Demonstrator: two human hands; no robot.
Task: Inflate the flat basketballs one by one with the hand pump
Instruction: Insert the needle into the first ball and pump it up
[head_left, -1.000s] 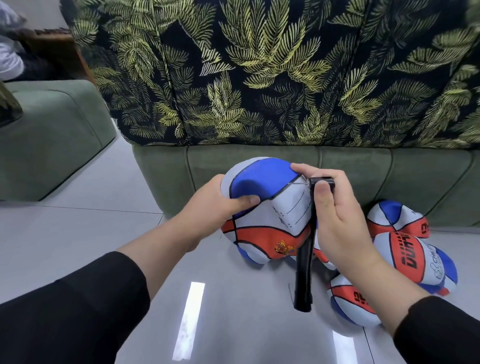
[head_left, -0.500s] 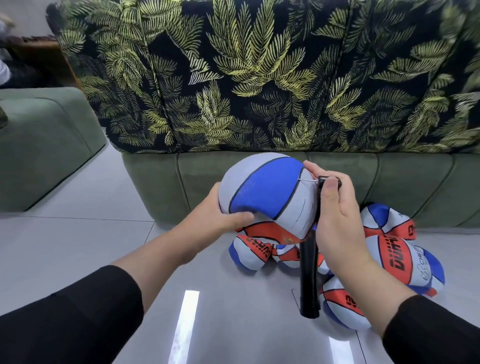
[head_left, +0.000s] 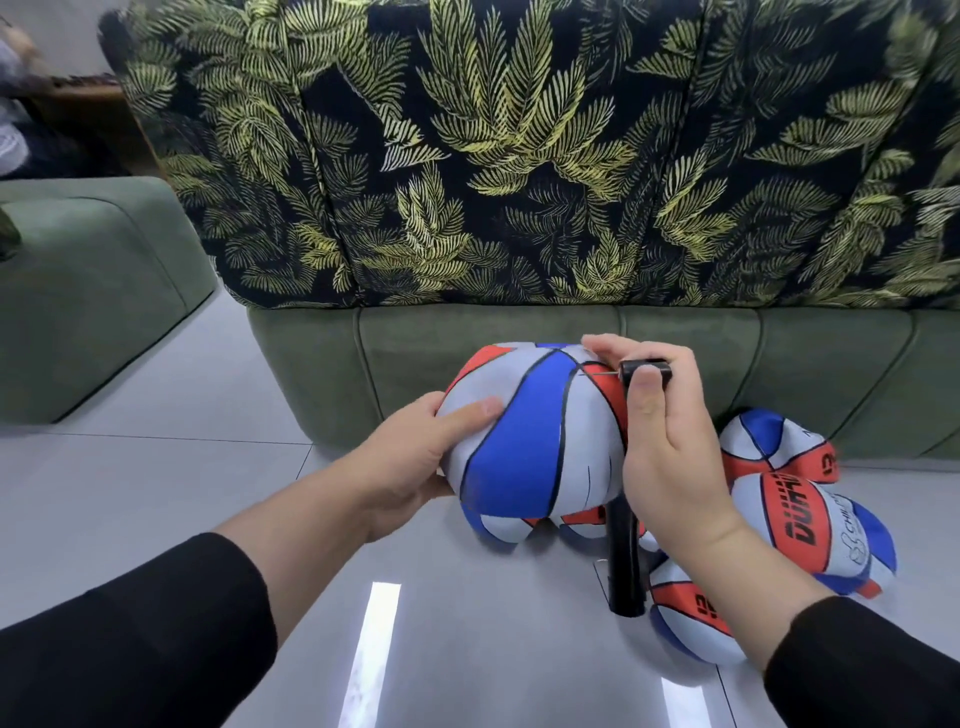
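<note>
The left hand (head_left: 415, 462) cups the side of the ball (head_left: 530, 436), with the thumb pressed flat on the grey part. That keeps the soft ball from rolling or folding while the needle goes in. The ball is held up in the air, just in front of the bottom edge of the green sofa (head_left: 519, 338), above the floor (head_left: 208, 493).

The right hand (head_left: 670, 441) is wrapped round the top of the black pump (head_left: 626, 571), thumb lying along it. The pump hangs straight down. Its thin needle (head_left: 602, 372) points sideways at the ball's top right, so it looks like the person is lining it up with the little air hole. I cannot tell if the tip is in yet.

More flat balls (head_left: 810, 525) lie in a pile on the floor by the sofa's bottom edge, waiting for their turn.

Since a moment ago, the ball has been turned. Now a red patch shows at the top and the blue stripe runs down the middle. The ball also sits lower in the picture.
</note>
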